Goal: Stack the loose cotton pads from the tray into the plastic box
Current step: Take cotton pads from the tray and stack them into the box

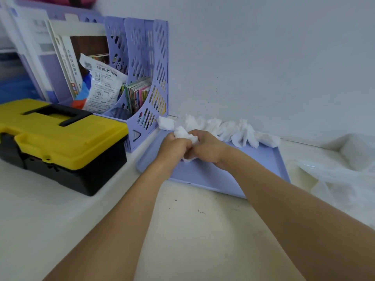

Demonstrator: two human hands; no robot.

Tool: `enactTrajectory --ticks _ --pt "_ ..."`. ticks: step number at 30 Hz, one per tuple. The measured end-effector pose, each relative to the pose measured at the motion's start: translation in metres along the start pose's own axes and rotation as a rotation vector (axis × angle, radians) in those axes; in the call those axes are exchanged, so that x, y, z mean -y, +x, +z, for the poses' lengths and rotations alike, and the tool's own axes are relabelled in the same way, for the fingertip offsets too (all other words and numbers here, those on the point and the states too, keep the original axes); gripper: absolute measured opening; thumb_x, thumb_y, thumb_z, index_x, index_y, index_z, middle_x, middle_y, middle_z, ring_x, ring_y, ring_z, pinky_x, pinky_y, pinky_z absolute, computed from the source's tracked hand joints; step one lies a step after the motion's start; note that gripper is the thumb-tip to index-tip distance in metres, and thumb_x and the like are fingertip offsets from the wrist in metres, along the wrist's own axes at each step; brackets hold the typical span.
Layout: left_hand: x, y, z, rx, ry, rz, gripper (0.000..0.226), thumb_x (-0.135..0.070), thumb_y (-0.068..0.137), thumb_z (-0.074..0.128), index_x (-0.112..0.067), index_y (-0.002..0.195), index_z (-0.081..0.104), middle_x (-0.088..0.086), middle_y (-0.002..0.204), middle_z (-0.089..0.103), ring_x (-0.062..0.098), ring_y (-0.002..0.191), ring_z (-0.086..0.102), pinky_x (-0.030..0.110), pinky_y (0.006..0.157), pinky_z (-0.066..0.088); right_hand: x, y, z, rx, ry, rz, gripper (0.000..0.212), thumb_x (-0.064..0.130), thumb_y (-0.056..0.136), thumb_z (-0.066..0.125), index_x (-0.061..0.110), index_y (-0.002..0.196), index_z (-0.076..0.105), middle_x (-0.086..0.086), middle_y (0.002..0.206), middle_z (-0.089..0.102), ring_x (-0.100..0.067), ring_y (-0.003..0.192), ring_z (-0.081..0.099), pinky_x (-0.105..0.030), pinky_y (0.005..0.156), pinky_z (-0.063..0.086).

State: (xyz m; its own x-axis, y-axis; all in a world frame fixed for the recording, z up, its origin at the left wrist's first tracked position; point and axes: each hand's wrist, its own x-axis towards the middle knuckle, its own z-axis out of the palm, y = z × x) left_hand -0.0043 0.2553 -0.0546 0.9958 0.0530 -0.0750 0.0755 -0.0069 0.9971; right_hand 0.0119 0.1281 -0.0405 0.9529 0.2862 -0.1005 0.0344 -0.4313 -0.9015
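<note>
Both forearms reach over the pale surface (194, 230) to the lilac tray (267, 159). Left hand (172, 148) and right hand (207, 146) meet, fingers (195, 136) curled, pinching crumpled white cotton pads (185, 134). Beyond the fingers, loose pads (233, 129) line the tray's far edge.

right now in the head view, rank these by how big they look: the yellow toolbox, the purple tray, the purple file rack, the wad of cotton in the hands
1. purple tray and yellow toolbox: alike, unsure
2. purple file rack: sits farther back, so unsure
3. cotton wad, held by left hand and right hand: clearly smallest
</note>
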Motion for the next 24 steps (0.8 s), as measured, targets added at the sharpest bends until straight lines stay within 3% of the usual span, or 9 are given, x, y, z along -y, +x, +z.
enactTrajectory --ticks 3,7,12,15,18,21,24 --pt "0.0 -0.013 0.014 0.066 -0.012 0.069 0.065 -0.02 0.058 0.066 -0.012 0.122 0.058 0.008 0.114 0.07 0.022 0.101 0.069 0.037 0.078 0.058 -0.005 -0.034 -0.021 -0.082 0.024 -0.084 0.049 -0.015 0.076 0.07 0.006 0.12 0.061 -0.007 0.098 0.066 -0.018 0.087 0.062 -0.028 0.08 0.054" --pt "-0.002 -0.047 0.042 0.197 0.021 0.214 0.069 -0.029 0.056 0.084 -0.016 0.118 0.054 0.003 0.11 0.068 0.015 0.095 0.068 0.031 0.074 0.057 -0.015 -0.095 -0.06 -0.16 0.069 -0.157 0.057 -0.015 0.073 0.077 0.013 0.121 0.062 -0.005 0.107 0.069 -0.013 0.089 0.065 -0.018 0.071 0.055" --pt "-0.004 -0.076 0.088 0.276 0.064 0.29 0.066 -0.031 0.061 0.089 -0.018 0.118 0.059 0.002 0.112 0.071 0.018 0.102 0.07 0.034 0.079 0.06 -0.037 -0.157 -0.094 -0.312 0.113 -0.229 0.052 -0.015 0.073 0.079 0.007 0.118 0.064 -0.012 0.113 0.072 -0.024 0.1 0.071 -0.029 0.082 0.058" --pt "-0.007 -0.086 0.118 0.282 0.06 0.234 0.061 -0.02 0.07 0.092 -0.015 0.12 0.057 0.004 0.114 0.071 0.019 0.103 0.07 0.031 0.075 0.059 -0.047 -0.174 -0.11 -0.309 0.167 -0.203 0.053 -0.014 0.076 0.077 0.008 0.122 0.061 -0.015 0.114 0.072 -0.033 0.103 0.07 -0.04 0.093 0.055" --pt "-0.012 -0.091 0.139 0.267 -0.068 0.134 0.06 -0.013 0.074 0.089 -0.011 0.124 0.056 0.006 0.117 0.07 0.018 0.101 0.071 0.025 0.069 0.058 -0.056 -0.185 -0.12 -0.342 0.265 -0.193 0.049 -0.01 0.08 0.075 0.01 0.123 0.062 -0.013 0.113 0.074 -0.034 0.105 0.07 -0.042 0.096 0.057" --pt "-0.009 -0.09 0.149 0.252 -0.173 0.122 0.069 -0.021 0.067 0.094 -0.011 0.125 0.057 0.007 0.119 0.072 0.022 0.106 0.072 0.033 0.08 0.061 -0.056 -0.187 -0.121 -0.441 0.245 -0.237 0.04 -0.004 0.082 0.075 0.011 0.118 0.067 -0.009 0.107 0.076 -0.034 0.101 0.071 -0.052 0.095 0.055" --pt "-0.002 -0.092 0.15 0.301 -0.264 0.119 0.077 -0.03 0.061 0.091 -0.01 0.128 0.058 0.01 0.12 0.072 0.026 0.112 0.07 0.044 0.094 0.057 -0.055 -0.188 -0.123 -0.477 0.214 -0.266 0.034 -0.005 0.081 0.075 0.011 0.11 0.07 -0.006 0.105 0.075 -0.03 0.097 0.072 -0.048 0.091 0.057"
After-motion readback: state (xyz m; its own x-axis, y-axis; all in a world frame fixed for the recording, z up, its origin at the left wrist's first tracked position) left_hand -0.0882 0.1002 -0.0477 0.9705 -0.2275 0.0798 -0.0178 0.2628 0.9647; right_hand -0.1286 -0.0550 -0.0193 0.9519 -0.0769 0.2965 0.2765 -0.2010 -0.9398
